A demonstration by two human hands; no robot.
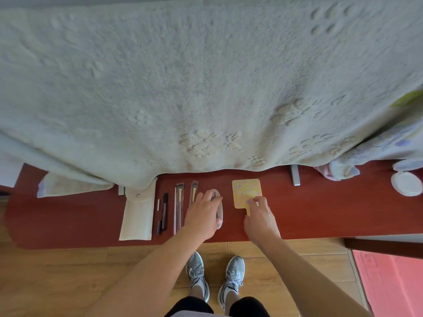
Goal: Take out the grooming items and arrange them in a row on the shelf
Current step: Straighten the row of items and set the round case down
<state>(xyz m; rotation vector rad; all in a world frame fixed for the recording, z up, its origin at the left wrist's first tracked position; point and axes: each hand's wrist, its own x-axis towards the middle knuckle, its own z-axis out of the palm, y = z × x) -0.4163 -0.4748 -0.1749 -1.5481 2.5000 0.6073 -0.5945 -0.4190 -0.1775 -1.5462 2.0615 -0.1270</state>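
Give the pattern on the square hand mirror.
On the hand mirror: yellow, pink and purple dots; head view.

A pale fleece blanket (206, 76) embossed with flower shapes fills the upper view, its hem hanging in folds. At its right edge lies a lilac-patterned towel (377, 147), and just beyond that an open round white compact (406, 183). A grey metal bracket (295, 177) stands below the hem. Below, grey sneakers (232, 277) rest on a wooden floor (57, 282) near a pink mat (393, 282).

Bright, even daylight; soft shadows; wide-angle bending at edges; slight blur throughout.
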